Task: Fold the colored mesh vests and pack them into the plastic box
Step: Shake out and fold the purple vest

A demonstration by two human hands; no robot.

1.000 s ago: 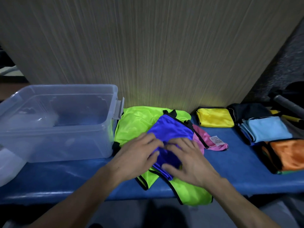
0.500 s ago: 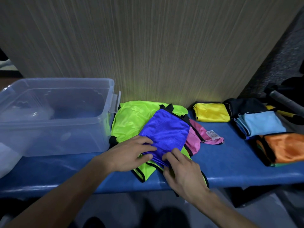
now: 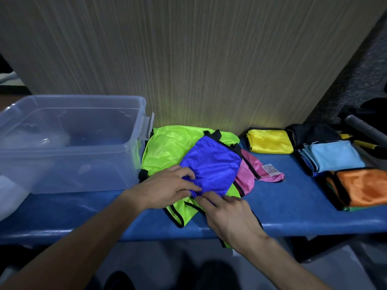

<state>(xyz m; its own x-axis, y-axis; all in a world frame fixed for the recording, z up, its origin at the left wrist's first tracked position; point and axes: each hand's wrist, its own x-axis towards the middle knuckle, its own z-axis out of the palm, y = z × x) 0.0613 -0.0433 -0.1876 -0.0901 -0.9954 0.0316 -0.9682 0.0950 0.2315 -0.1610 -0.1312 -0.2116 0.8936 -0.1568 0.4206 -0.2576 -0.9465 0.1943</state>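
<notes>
Blue vest (image 3: 211, 168) lies folded before me, its long axis pointing away to the right. My left hand (image 3: 165, 188) and right hand (image 3: 228, 216) both pinch its near edge; the plastic box (image 3: 134, 174) stands left, nearer the left hand.

Left hand (image 3: 167, 188) and right hand (image 3: 228, 214) — fingertips meeting, both pinching.

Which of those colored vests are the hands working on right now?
The blue vest, lying atop the lime-green and pink ones. Both hands grip its near edge; the others lie untouched.
</notes>
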